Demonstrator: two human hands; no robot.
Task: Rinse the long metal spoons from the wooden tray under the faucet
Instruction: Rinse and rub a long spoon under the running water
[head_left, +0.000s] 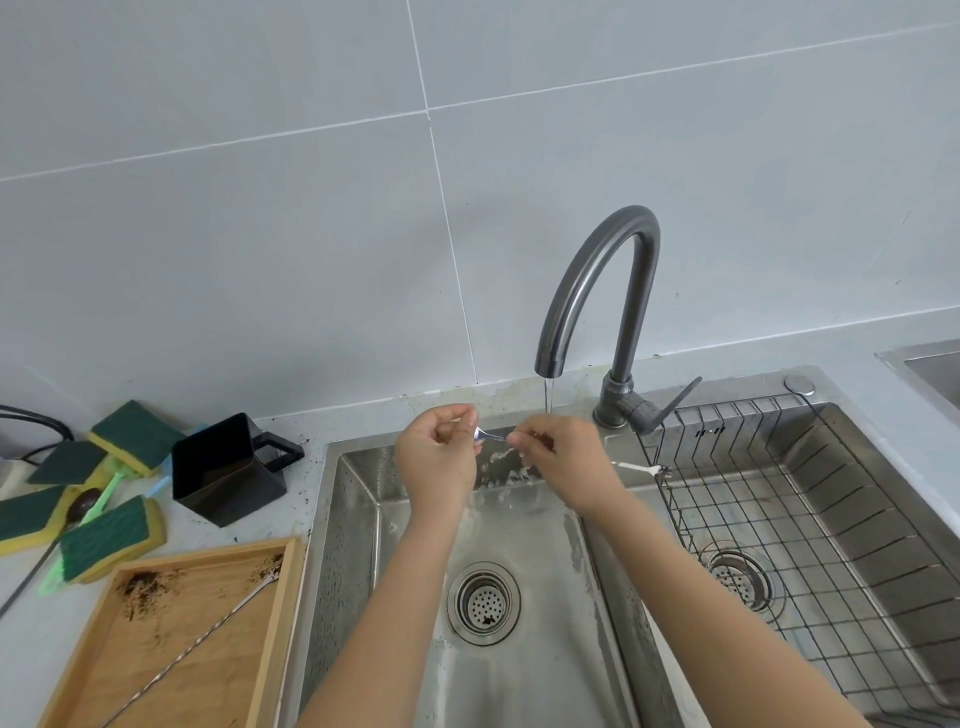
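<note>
Over the dimpled stainless steel sink basin (358, 519), beneath the curved dark grey metal faucet (597, 291), left hand (435, 457) and right hand (558, 460) pinch a slim shiny metal spoon (488, 435) with curled fingers, another long twisted-handle spoon (208, 631) lying in the stained wooden tray (275, 613).

Dark grey curved metal faucet (597, 291) as reference: pale grey wall tiles (260, 208) behind, white grout. Left of it: black square plastic cup (226, 470), green-and-yellow sponges (111, 538), light wooden tray (171, 649) speckled dark brown. Silver steel sink (519, 665) below.
</note>
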